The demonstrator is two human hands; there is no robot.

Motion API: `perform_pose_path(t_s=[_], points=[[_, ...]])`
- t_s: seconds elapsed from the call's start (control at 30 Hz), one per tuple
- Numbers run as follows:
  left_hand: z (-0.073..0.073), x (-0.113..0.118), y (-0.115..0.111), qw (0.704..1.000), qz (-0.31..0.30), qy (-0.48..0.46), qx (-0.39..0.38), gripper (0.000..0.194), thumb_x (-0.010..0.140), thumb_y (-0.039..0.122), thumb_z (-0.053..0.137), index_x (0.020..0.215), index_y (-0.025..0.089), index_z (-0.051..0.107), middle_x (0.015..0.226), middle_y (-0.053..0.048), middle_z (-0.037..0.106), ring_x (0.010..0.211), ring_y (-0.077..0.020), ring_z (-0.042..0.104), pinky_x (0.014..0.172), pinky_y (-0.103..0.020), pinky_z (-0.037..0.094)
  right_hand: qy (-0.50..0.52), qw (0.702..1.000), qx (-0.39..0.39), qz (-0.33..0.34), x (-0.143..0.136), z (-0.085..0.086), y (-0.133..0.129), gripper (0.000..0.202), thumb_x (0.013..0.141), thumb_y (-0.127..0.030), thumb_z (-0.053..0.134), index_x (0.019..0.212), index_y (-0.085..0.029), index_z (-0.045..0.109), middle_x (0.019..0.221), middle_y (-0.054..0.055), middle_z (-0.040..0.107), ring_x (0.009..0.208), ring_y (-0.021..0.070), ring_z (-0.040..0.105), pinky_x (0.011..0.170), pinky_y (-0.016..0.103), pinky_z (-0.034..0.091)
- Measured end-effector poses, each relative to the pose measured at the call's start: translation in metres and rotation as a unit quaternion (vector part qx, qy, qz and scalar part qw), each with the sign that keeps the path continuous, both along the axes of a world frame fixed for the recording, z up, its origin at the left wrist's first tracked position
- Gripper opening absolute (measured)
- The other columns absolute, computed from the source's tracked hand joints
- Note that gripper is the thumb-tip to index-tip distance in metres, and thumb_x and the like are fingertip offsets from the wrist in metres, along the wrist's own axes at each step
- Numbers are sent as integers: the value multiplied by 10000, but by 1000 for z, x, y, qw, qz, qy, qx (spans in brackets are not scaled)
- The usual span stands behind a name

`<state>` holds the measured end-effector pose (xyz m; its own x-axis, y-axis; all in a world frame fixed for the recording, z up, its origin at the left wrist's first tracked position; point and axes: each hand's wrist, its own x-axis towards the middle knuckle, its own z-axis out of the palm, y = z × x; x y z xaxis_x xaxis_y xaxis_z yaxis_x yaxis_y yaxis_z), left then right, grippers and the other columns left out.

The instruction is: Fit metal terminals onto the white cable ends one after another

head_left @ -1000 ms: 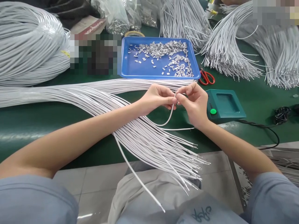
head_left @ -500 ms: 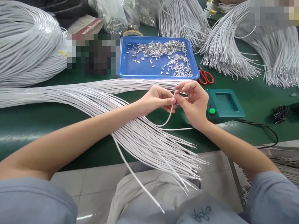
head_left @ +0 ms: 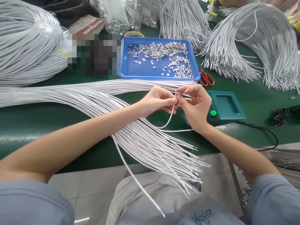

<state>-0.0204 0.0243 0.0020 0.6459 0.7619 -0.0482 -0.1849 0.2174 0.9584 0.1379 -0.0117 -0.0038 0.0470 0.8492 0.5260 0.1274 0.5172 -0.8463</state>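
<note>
Your left hand (head_left: 161,100) pinching white wire (head_left: 170,117) near its upper end; your right hand (head_left: 193,104) closing fingertips at same end, hands meeting just in front of blue tray (head_left: 140,70). Wire curving down, then back toward loose wire bundle (head_left: 150,140) lying under your left forearm. Tray holding small silvery metal pieces (head_left: 161,49), heaped toward back and right side, few scattered left. Clear plastic bags (head_left: 117,20) behind tray, holding similar-looking bits. Red-handled scissors (head_left: 206,79) lying beside tray's right corner. Green box (head_left: 226,107) sitting on desk (head_left: 253,131), its shallow recess showing nothing inside.
</note>
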Motion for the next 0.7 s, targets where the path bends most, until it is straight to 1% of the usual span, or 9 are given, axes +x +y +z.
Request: perform_pose_path(t_s=[0.17,0.27,0.47,0.6,0.7], points=[[-1,-1,0,1000,-8,-12,9,377,649,429,851,721,80,725,635,-41,697,537,-94,659,504,-145,530,-17,1000,-6,-8,0,3,-1,165,782,-155,687,812,-226,542,881,-25,697,840,109,687,548,189,517],[0,-1,0,1000,-2,-5,6,386,641,438,853,700,80,721,612,-42,686,529,-91,648,488,-138,509,-40,999,1,-22,0,3,-1,161,784,-178,689,802,-228,536,876,-24,709,844,118,696,537,202,511],[0,0,0,1000,3,1,1,406,619,451,862,703,79,721,622,-46,689,533,-98,648,509,-161,533,-50,998,22,-44,-1,0,-3,149,796,-165,657,789,-227,522,818,-36,694,785,106,690,537,206,498],[-1,0,0,1000,3,-6,4,381,642,434,854,701,82,723,621,-38,687,533,-91,650,504,-149,529,-41,998,23,-47,-2,1,-3,146,778,-146,657,795,-225,535,811,-36,670,786,99,673,528,192,480],[-1,0,-1,1000,5,-15,7,359,656,417,850,700,84,723,617,-31,684,526,-86,647,501,-146,529,-21,999,4,-28,-1,2,-1,148,765,-145,663,811,-222,544,832,-27,669,819,104,675,523,182,483]])
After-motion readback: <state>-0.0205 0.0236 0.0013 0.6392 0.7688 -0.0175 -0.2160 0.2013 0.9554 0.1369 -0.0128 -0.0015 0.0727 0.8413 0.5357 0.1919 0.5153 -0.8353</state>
